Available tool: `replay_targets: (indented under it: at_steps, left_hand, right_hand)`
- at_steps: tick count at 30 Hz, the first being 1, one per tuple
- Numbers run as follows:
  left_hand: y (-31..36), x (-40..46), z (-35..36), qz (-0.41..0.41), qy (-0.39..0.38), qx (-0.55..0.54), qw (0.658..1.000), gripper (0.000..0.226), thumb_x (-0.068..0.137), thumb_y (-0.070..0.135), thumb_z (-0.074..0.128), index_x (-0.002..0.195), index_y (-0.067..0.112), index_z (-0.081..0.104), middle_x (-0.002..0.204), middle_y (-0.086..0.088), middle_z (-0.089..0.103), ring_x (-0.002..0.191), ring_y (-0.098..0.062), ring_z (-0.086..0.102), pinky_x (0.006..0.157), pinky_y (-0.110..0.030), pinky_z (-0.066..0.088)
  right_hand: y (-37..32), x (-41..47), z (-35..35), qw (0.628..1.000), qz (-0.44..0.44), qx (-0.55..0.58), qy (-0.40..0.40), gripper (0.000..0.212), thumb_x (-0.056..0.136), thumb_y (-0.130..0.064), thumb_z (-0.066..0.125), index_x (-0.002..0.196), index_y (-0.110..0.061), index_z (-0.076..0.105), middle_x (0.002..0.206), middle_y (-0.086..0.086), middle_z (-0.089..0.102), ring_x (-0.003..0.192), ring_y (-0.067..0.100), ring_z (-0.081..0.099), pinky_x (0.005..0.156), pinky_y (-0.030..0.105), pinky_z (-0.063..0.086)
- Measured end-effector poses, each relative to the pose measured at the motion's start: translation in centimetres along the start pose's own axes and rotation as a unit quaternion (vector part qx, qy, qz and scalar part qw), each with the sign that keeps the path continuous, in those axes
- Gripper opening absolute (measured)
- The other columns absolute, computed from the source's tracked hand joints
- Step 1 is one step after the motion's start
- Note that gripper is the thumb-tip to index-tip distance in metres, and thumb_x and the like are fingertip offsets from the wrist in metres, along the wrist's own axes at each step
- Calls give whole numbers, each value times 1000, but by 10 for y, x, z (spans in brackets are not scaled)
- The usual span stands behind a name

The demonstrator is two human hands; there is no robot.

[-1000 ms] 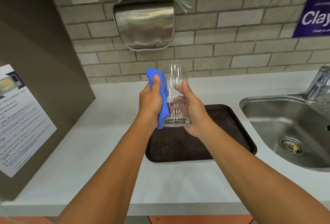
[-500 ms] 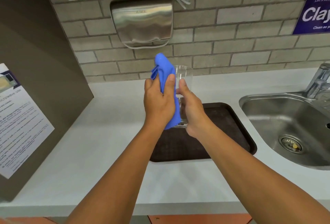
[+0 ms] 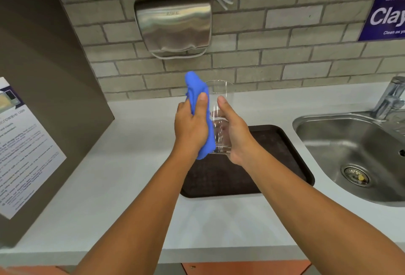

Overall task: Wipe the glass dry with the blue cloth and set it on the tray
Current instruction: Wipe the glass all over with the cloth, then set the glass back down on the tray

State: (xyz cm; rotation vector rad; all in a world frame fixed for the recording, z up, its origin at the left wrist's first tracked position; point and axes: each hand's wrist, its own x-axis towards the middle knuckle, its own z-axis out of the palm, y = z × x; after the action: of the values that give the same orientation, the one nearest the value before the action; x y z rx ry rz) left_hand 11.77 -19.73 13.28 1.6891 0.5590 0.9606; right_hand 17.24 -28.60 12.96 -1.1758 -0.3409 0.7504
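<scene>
A clear drinking glass (image 3: 220, 99) is held upright in the air above the dark brown tray (image 3: 282, 156). My right hand (image 3: 235, 134) grips its right side and base. My left hand (image 3: 190, 126) presses the blue cloth (image 3: 196, 87) against the glass's left wall. The cloth sticks up past the rim and hangs down below my palm. The tray lies flat on the white counter (image 3: 135, 165) with nothing on it.
A steel sink (image 3: 355, 147) with a tap (image 3: 390, 97) lies to the right of the tray. A steel hand dryer (image 3: 173, 22) hangs on the brick wall behind. A brown cabinet side with a printed notice (image 3: 24, 149) stands at the left.
My left hand has wrapped further over the glass's left side, and the cloth now rises higher past the rim. The glass has stayed upright above the tray.
</scene>
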Motion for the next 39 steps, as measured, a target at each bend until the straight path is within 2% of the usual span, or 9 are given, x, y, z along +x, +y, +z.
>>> replay_targets:
  at_steps: [5,9,15,19,21,24,27,31,39]
  left_hand:
    - [-9,7,-4,-258,-14,-153,954,48,94,52,50,113,10,65,101,-16,73,92,-36,71,84,-51,57]
    - [-19,-1,3,-274,50,-250,927,38,94,50,52,99,14,63,94,-12,73,85,-30,73,81,-46,59]
    - [-32,-1,5,-334,-34,-403,851,53,98,45,47,136,8,47,91,-14,69,78,-31,70,72,-43,55]
    - [-47,8,-4,-359,-34,-418,834,46,101,37,37,70,14,61,98,33,61,89,3,63,76,-17,48]
    - [-48,8,-13,-351,-25,-377,857,59,101,35,30,49,24,54,69,25,41,70,9,54,62,-7,37]
    - [-54,5,-31,-358,-23,-339,870,39,99,46,38,75,21,54,78,6,50,107,3,49,82,-19,37]
    - [-67,1,-41,-355,2,-261,898,36,92,56,48,88,22,60,86,-1,64,79,-18,64,66,-38,52]
    - [-90,1,-53,-330,-43,-325,885,49,103,39,34,62,26,59,52,5,59,44,-7,59,43,-20,50]
    - [-115,2,-72,-348,-21,-291,891,38,99,44,44,72,22,59,53,7,61,57,-8,62,64,-28,45]
  right_hand:
    - [0,2,-4,1000,-5,-2,-31,44,82,-60,68,87,-17,73,76,6,71,64,21,69,68,36,58]
    - [3,2,-1,997,-17,57,48,55,84,-57,68,108,-7,67,91,15,61,79,28,60,72,37,55]
    - [4,5,-1,993,-55,99,16,63,68,-63,68,102,-10,64,81,9,64,66,21,64,70,37,55]
    - [7,8,-15,989,-29,143,-14,66,71,-66,64,104,-8,62,79,7,64,64,19,65,62,31,57]
    - [7,11,-25,988,-26,152,-14,64,70,-65,68,102,-10,60,77,6,64,65,21,65,67,35,55]
    - [12,21,-47,993,-56,102,22,46,63,-39,86,92,-16,59,75,6,64,67,23,62,71,38,52]
    - [25,34,-72,991,-92,-32,87,38,71,-22,85,101,-20,62,90,6,68,78,21,63,78,38,53]
    - [43,48,-97,982,-80,-121,118,46,70,-20,88,107,-27,61,96,0,71,88,16,70,71,27,52]
    - [79,71,-125,963,-44,-215,156,70,59,-9,95,115,-18,55,109,5,64,107,24,63,93,44,54]
